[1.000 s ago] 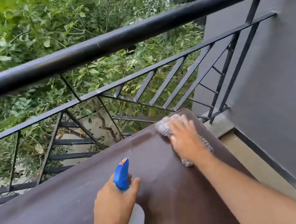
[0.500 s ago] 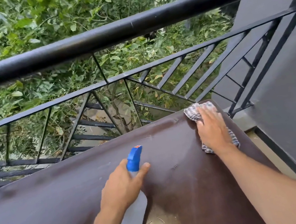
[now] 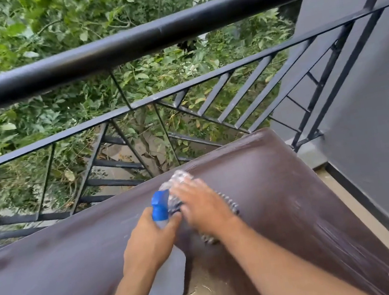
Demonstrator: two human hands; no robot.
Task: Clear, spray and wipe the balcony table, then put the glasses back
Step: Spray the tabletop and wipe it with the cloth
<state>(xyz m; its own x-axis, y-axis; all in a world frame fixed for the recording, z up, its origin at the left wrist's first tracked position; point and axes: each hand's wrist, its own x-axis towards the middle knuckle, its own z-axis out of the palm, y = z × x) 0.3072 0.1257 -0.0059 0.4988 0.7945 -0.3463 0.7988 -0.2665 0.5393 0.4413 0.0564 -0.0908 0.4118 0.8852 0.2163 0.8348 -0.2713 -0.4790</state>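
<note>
The dark brown balcony table point(image 3: 292, 184) fills the lower part of the view, with wet streaks along its right side. My left hand point(image 3: 149, 245) is wrapped around a clear spray bottle point(image 3: 166, 282) with a blue nozzle, held just above the tabletop. My right hand point(image 3: 204, 208) lies flat on a checked grey cloth point(image 3: 180, 177) and presses it onto the table, right beside the bottle's nozzle. Part of the cloth sticks out past my fingers and wrist. No glasses are in view.
A black metal railing point(image 3: 173, 29) runs along the table's far edge, with trees beyond it. A grey wall point(image 3: 369, 112) stands to the right, and a narrow strip of floor point(image 3: 362, 224) lies between it and the table.
My right hand has slid the cloth left from the table's far right corner towards the middle, next to the bottle. My left hand and the bottle have stayed almost in place.
</note>
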